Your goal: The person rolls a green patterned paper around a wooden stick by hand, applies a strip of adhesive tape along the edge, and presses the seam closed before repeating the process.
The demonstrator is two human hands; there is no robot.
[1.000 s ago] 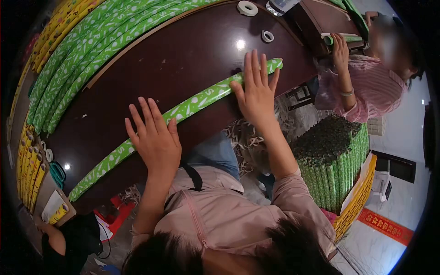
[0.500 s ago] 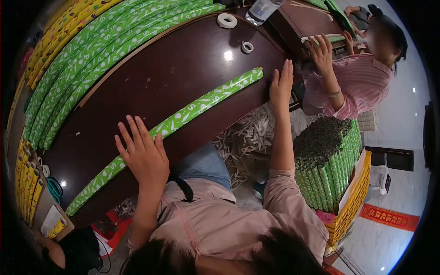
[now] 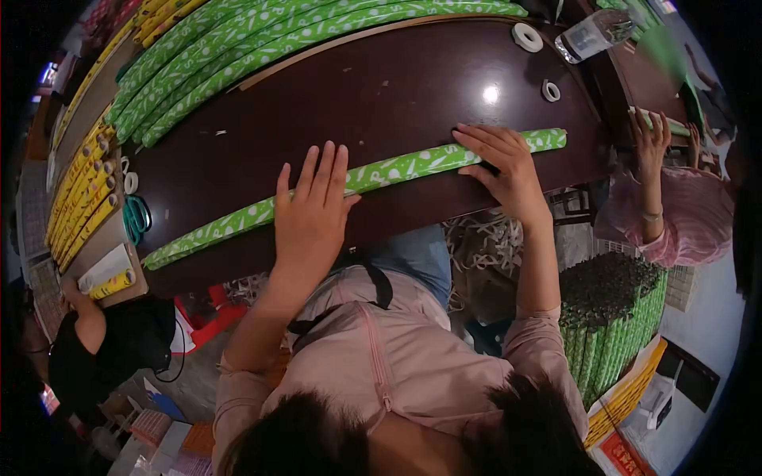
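A long roll of green wrapping paper [image 3: 405,168] with a white print lies across the dark table near its front edge. My left hand [image 3: 312,210] rests flat over the roll left of its middle, fingers outstretched and slightly apart. Toward the right end, my right hand [image 3: 510,170] lies over the same roll, its fingers extended across the top and its thumb apart on the near side. Neither hand is wrapped around the paper. Parts of the roll are hidden beneath both hands.
Several green rolls [image 3: 262,59] line the table's far side. Tape rolls [image 3: 527,37] and a plastic bottle [image 3: 586,40] stand at the back right. Teal-handled scissors [image 3: 136,218] and yellow rolls [image 3: 87,198] are leftward. A co-worker's hand [image 3: 651,143] is at right; finished green rolls [image 3: 615,341] stand below.
My right hand has come from beyond the roll's right end onto the roll. My left hand stays on it, fingers now more upright. The camera view has turned and shifted.
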